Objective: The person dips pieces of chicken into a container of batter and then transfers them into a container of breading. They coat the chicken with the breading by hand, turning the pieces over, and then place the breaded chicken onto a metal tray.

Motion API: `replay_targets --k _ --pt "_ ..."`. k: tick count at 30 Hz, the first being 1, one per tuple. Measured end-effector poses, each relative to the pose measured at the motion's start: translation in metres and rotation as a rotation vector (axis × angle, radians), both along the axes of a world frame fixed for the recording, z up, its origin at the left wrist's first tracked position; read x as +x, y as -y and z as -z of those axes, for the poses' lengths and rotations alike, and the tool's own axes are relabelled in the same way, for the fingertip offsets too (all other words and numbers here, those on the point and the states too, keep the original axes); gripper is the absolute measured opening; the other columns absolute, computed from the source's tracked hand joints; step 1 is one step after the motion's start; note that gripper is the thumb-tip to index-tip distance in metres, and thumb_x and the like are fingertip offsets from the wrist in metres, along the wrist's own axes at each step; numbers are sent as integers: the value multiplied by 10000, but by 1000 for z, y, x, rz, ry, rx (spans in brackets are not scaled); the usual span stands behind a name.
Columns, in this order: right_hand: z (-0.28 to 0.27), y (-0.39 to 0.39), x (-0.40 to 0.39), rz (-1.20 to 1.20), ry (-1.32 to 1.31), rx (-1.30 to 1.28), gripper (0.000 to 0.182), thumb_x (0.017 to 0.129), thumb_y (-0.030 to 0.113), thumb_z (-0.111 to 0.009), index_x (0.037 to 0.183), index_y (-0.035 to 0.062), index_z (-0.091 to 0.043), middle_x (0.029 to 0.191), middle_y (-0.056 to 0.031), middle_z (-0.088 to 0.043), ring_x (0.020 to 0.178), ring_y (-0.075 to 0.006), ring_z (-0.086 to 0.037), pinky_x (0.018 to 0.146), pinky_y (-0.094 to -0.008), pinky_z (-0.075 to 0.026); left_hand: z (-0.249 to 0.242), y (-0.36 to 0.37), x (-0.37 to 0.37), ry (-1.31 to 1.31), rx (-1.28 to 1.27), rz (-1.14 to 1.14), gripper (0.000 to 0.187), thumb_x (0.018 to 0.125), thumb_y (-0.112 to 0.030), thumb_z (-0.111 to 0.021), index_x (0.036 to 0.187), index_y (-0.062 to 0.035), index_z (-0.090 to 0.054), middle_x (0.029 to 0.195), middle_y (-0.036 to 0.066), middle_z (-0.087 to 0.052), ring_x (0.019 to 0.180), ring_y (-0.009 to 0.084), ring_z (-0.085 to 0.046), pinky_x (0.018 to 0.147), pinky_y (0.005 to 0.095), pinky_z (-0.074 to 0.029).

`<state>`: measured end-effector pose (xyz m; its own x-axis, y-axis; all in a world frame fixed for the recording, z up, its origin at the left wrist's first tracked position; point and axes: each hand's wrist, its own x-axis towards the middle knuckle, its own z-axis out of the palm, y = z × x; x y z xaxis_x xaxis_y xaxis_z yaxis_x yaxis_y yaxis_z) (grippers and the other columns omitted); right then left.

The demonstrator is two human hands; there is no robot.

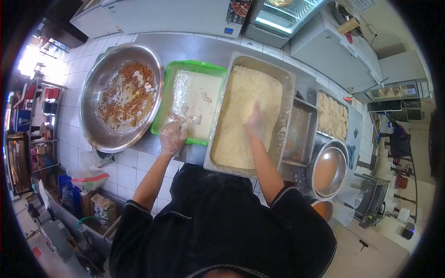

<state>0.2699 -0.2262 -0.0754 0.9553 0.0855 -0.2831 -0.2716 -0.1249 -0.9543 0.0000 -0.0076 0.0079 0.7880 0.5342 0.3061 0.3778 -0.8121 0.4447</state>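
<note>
My left hand, in a clear plastic glove, is over the near left corner of a green tray of pale liquid. Its fingers bend down at pale wet pieces in the liquid; whether they grip one is hard to see. My right hand is blurred by motion over the pale crumbs that fill a deep metal pan. What that hand holds, if anything, cannot be made out.
A big steel bowl with brown bits stands left. Right of the pan are an empty-looking metal tray, a tray of coated pieces and a bowl of orange-brown contents. White freezers line the back.
</note>
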Motion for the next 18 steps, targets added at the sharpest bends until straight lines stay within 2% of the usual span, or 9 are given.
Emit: replay_targets --k 1,3,5,8,11,14,18 --pt "6 -12 7 -60 310 -436 608 1058 487 -416 1481 56 -488 1427 -255 -554 1310 -404 -543 1141 -535 -381 -3 1 1 8 3 -2 182 877 -225 -697 808 -63 -651 748 168 -668 704 366 -661 652 500 -518" --pt "9 -27 18 -125 747 -901 604 1067 451 -399 1526 61 -436 1504 -297 -449 1393 -426 -443 1186 -551 -298 -7 2 1 -13 -30 -8 181 878 -228 -700 815 -62 -665 759 173 -675 710 373 -664 660 500 -520" --pt "2 -42 37 -127 1005 -951 625 1066 433 -396 1569 63 -376 1578 -334 -321 1475 -449 -316 1222 -568 -206 -8 0 3 -13 -39 -15 177 878 -230 -703 831 -62 -678 768 176 -680 718 378 -666 669 499 -522" --pt "-4 -57 34 -220 730 -1038 663 1055 428 -413 1609 80 -301 1628 -341 -186 1523 -478 -164 1243 -576 -92 -4 -2 4 -14 -47 0 169 879 -230 -710 893 -62 -708 797 176 -694 742 377 -675 689 495 -532" --pt "5 -42 8 -317 726 -1165 672 1049 452 -417 1613 105 -301 1623 -356 -180 1521 -488 -165 1243 -577 -93 10 -3 -1 -38 -76 -17 165 878 -226 -711 906 -63 -710 816 172 -703 750 370 -679 697 491 -536" --pt "5 -15 -25 -359 698 -1144 653 1046 435 -440 1608 124 -322 1607 -366 -199 1519 -498 -151 1241 -580 -104 6 -4 5 -32 -77 -11 160 879 -219 -711 919 -64 -710 817 163 -704 746 364 -680 693 489 -536" --pt "-5 -6 -4 -285 833 -991 635 1026 378 -491 1588 110 -363 1569 -377 -254 1502 -502 -177 1235 -583 -129 8 -6 7 -15 -88 -12 158 873 -213 -716 926 -65 -705 827 154 -705 757 358 -681 693 485 -537"
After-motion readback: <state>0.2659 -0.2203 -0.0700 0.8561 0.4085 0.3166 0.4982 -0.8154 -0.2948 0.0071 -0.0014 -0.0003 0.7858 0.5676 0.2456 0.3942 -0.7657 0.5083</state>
